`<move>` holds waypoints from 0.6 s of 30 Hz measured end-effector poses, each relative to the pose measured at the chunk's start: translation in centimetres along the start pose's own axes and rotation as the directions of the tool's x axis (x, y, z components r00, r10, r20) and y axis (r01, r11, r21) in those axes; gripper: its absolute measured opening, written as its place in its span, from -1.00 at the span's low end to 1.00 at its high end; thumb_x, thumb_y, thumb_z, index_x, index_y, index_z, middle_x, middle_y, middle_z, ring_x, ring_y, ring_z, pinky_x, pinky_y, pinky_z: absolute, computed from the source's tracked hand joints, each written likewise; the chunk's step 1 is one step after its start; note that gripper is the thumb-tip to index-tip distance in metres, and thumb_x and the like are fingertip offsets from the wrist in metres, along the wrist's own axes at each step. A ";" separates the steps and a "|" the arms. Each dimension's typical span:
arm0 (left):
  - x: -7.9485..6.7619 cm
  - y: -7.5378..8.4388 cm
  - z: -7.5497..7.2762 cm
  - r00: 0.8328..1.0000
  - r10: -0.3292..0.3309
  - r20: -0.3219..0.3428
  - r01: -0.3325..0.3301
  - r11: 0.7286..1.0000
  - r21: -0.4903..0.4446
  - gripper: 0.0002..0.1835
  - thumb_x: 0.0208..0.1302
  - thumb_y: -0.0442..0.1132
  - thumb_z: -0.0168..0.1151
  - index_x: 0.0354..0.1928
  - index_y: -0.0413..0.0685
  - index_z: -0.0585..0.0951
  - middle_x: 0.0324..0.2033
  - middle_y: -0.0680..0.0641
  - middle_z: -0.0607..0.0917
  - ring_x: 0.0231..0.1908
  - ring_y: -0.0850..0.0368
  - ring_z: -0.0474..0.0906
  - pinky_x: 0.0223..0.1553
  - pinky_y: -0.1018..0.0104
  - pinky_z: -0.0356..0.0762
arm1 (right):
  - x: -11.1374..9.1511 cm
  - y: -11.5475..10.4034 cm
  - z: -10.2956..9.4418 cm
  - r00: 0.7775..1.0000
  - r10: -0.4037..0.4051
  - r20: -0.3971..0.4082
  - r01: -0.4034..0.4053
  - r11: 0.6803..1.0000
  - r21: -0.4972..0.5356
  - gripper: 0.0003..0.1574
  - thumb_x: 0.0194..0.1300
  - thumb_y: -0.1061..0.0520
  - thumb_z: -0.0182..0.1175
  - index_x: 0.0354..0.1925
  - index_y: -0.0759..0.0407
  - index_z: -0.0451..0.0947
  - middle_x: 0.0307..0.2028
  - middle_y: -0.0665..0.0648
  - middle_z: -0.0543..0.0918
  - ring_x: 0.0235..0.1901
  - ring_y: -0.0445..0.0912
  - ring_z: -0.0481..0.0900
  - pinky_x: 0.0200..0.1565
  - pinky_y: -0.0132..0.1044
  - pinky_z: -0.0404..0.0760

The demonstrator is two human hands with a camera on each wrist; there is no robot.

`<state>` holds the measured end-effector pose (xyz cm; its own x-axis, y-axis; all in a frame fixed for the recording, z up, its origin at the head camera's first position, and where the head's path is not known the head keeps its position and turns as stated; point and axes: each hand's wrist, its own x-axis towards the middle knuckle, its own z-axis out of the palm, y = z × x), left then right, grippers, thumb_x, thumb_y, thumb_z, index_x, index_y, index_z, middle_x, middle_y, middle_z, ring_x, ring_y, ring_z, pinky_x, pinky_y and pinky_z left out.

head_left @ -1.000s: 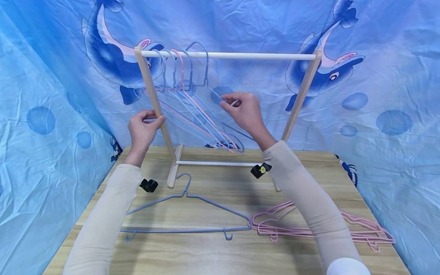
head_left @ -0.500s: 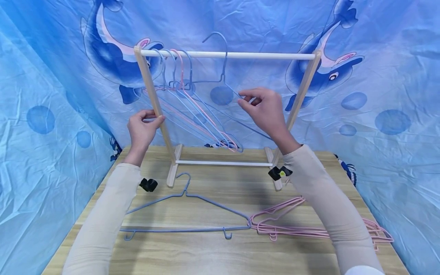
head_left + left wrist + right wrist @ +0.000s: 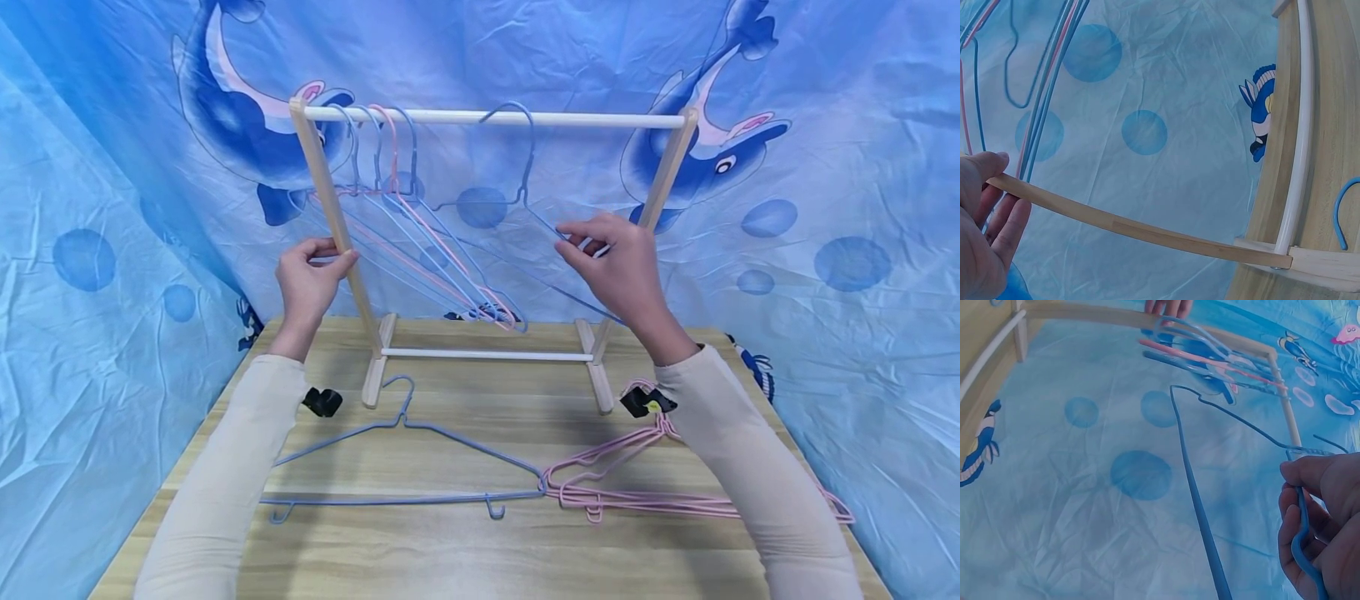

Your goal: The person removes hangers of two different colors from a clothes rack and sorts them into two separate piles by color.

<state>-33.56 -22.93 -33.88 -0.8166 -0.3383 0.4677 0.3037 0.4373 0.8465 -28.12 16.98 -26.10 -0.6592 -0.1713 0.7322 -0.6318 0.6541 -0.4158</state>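
My left hand (image 3: 309,279) pinches the rack's left wooden post (image 3: 324,183) between thumb and fingers. With its thumb and fingers, my right hand (image 3: 622,258) grips one shoulder of a blue clothes hanger (image 3: 531,162), also seen in the right wrist view. That hanger's hook is level with the white top rail (image 3: 600,121); whether it bears on the rail, I cannot tell. Left of it, several blue hangers and a pink hanger (image 3: 396,154) hang from the rail, bunched near the left post.
A blue hanger (image 3: 405,502) lies flat on the wooden table (image 3: 450,558), in front of the rack. Several pink hangers (image 3: 600,454) lie stacked to its right, partly behind my right sleeve. A white lower bar (image 3: 487,356) joins the rack's feet. Blue cloth surrounds the table.
My right hand has moved right with the blue hanger, whose hook rose above the rail and then came down to it. My left hand stays on the post.
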 end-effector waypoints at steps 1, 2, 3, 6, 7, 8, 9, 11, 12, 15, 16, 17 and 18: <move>0.0 0.0 0.0 1.000 0.002 0.000 -0.002 1.000 0.000 -0.65 0.27 -0.13 0.47 0.00 -0.19 0.74 -0.17 -0.13 0.74 -0.36 0.45 0.65 -0.29 0.57 0.62 | -0.2 0.1 -0.1 1.000 -0.004 -0.001 0.004 1.000 0.000 -0.79 0.34 0.19 0.40 -0.05 0.14 0.81 -0.33 0.17 0.75 -0.39 0.00 0.72 -0.36 -0.55 0.51; 0.0 0.0 0.0 1.000 0.004 0.001 -0.004 1.000 0.001 -0.64 0.28 -0.12 0.47 0.01 -0.19 0.74 -0.17 -0.13 0.74 -0.35 0.45 0.65 -0.28 0.57 0.62 | -0.4 0.3 -0.1 1.000 -0.010 -0.002 0.010 1.000 -0.001 -0.79 0.33 0.20 0.40 -0.06 0.15 0.81 -0.33 0.17 0.75 -0.40 0.00 0.72 -0.37 -0.58 0.49; 0.0 0.0 0.0 1.000 0.005 0.001 -0.005 1.000 0.002 -0.64 0.28 -0.11 0.47 0.01 -0.19 0.74 -0.17 -0.13 0.74 -0.34 0.45 0.65 -0.28 0.57 0.62 | -0.6 0.5 -0.1 1.000 -0.013 -0.002 0.013 1.000 -0.002 -0.79 0.32 0.21 0.41 -0.06 0.15 0.81 -0.33 0.17 0.75 -0.41 0.00 0.72 -0.39 -0.59 0.47; 0.0 -0.1 0.0 1.000 0.009 0.002 -0.009 1.000 0.007 -0.62 0.28 -0.08 0.46 0.02 -0.19 0.74 -0.15 -0.14 0.75 -0.33 0.43 0.66 -0.27 0.56 0.62 | -1.2 0.9 -0.2 1.000 -0.013 0.003 0.013 1.000 -0.011 -0.79 0.31 0.22 0.41 -0.08 0.15 0.81 -0.33 0.17 0.76 -0.43 0.00 0.71 -0.43 -0.59 0.45; 0.0 -0.1 0.0 1.000 0.008 0.002 -0.008 1.000 0.008 -0.62 0.28 -0.08 0.46 0.02 -0.19 0.74 -0.15 -0.14 0.75 -0.32 0.42 0.66 -0.27 0.55 0.62 | -1.4 1.0 -0.3 1.000 -0.012 0.007 0.012 1.000 -0.016 -0.80 0.32 0.21 0.41 -0.08 0.15 0.82 -0.33 0.16 0.76 -0.43 -0.01 0.71 -0.44 -0.58 0.45; 0.0 -0.1 0.0 1.000 0.007 0.002 -0.007 1.000 0.008 -0.62 0.29 -0.08 0.46 0.02 -0.19 0.74 -0.15 -0.14 0.74 -0.32 0.42 0.66 -0.27 0.55 0.62 | -1.6 1.1 -0.3 1.000 -0.010 0.011 0.010 1.000 -0.022 -0.81 0.33 0.20 0.40 -0.09 0.14 0.82 -0.32 0.16 0.76 -0.43 -0.01 0.71 -0.44 -0.57 0.45; 0.0 -0.1 0.0 1.000 0.005 0.002 -0.005 1.000 0.009 -0.61 0.28 -0.07 0.46 0.02 -0.18 0.74 -0.15 -0.14 0.74 -0.32 0.42 0.66 -0.27 0.55 0.62 | -1.8 1.2 -0.3 1.000 -0.006 0.014 0.007 1.000 -0.025 -0.81 0.33 0.19 0.40 -0.09 0.14 0.82 -0.32 0.16 0.77 -0.43 -0.02 0.70 -0.45 -0.55 0.45; 0.0 -0.1 0.0 1.000 0.001 0.002 -0.001 1.000 0.008 -0.62 0.28 -0.07 0.46 0.02 -0.18 0.74 -0.15 -0.14 0.74 -0.32 0.41 0.66 -0.27 0.56 0.62 | -2.1 1.5 -0.4 1.000 -0.007 0.023 0.008 0.999 -0.035 -0.82 0.33 0.19 0.40 -0.10 0.15 0.82 -0.29 0.16 0.77 -0.44 -0.02 0.69 -0.47 -0.51 0.45; 0.0 -0.1 0.0 1.000 -0.001 0.002 0.001 1.000 0.006 -0.62 0.28 -0.08 0.46 0.02 -0.19 0.74 -0.15 -0.14 0.74 -0.32 0.41 0.66 -0.28 0.56 0.62 | -2.3 1.6 -0.4 1.000 -0.009 0.028 0.010 0.999 -0.040 -0.82 0.33 0.19 0.40 -0.11 0.16 0.82 -0.29 0.17 0.78 -0.45 -0.03 0.69 -0.48 -0.49 0.46; 0.0 -0.1 0.0 1.000 -0.005 0.001 0.005 1.000 0.003 -0.63 0.28 -0.09 0.47 0.01 -0.19 0.74 -0.16 -0.14 0.74 -0.33 0.41 0.65 -0.29 0.56 0.61 | -2.9 2.2 -0.4 0.999 -0.017 0.040 0.019 0.998 -0.053 -0.83 0.31 0.21 0.42 -0.13 0.18 0.82 -0.29 0.17 0.77 -0.48 -0.04 0.67 -0.51 -0.42 0.47; -0.1 -0.1 0.0 1.000 -0.005 0.001 0.005 1.000 0.003 -0.63 0.28 -0.10 0.47 0.01 -0.20 0.74 -0.16 -0.14 0.74 -0.34 0.41 0.65 -0.29 0.56 0.61 | -3.1 2.4 -0.4 0.999 -0.022 0.044 0.024 0.998 -0.058 -0.84 0.30 0.22 0.42 -0.13 0.19 0.82 -0.30 0.18 0.77 -0.50 -0.04 0.67 -0.51 -0.42 0.47; -0.1 0.0 0.0 1.000 -0.005 0.001 0.005 1.000 0.004 -0.63 0.28 -0.10 0.47 0.01 -0.20 0.74 -0.16 -0.14 0.74 -0.34 0.41 0.65 -0.30 0.57 0.61 | -3.3 2.6 -0.4 0.999 -0.026 0.046 0.028 0.998 -0.062 -0.84 0.30 0.22 0.42 -0.14 0.19 0.82 -0.30 0.18 0.77 -0.51 -0.04 0.67 -0.52 -0.42 0.47; -0.1 0.0 0.0 1.000 -0.005 0.001 0.005 1.000 0.005 -0.63 0.28 -0.10 0.47 0.01 -0.20 0.74 -0.16 -0.14 0.74 -0.34 0.41 0.65 -0.30 0.57 0.61 | -3.4 2.8 -0.4 0.998 -0.032 0.047 0.035 0.997 -0.066 -0.84 0.29 0.23 0.43 -0.15 0.20 0.82 -0.31 0.19 0.77 -0.52 -0.04 0.66 -0.51 -0.44 0.48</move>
<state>-33.47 -22.93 -33.94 -0.8185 -0.3395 0.4635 0.2972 0.4403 0.8472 -27.47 19.66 -29.59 -0.6574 -0.2263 0.7187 -0.6261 0.6948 -0.3540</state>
